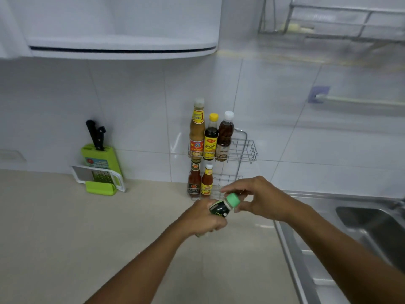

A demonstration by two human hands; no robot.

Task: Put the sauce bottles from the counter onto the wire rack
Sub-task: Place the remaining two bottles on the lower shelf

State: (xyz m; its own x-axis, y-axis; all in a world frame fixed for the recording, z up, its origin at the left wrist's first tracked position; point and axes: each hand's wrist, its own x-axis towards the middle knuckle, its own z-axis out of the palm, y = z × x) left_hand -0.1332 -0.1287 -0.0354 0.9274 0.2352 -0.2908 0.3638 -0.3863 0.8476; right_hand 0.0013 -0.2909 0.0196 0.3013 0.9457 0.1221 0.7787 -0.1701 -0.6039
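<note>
A dark sauce bottle with a green cap [221,207] is held tilted above the counter, just in front of the wire rack [246,150]. My left hand [202,218] grips its body. My right hand [258,199] pinches the green cap with thumb and fingers. The two-tier rack stands against the tiled wall. Its upper tier holds a tall tan bottle [197,130], a yellow-capped dark bottle [211,137] and a white-capped brown bottle [225,136]. On the lower tier stand two red sauce bottles [200,181]; the right part of each tier is free.
A green knife block with black-handled knives [99,154] and a grater [103,178] stand at the wall to the left. A steel sink [372,227] with drainboard lies to the right. The beige counter [65,227] spreads out in front; a white hood hangs overhead.
</note>
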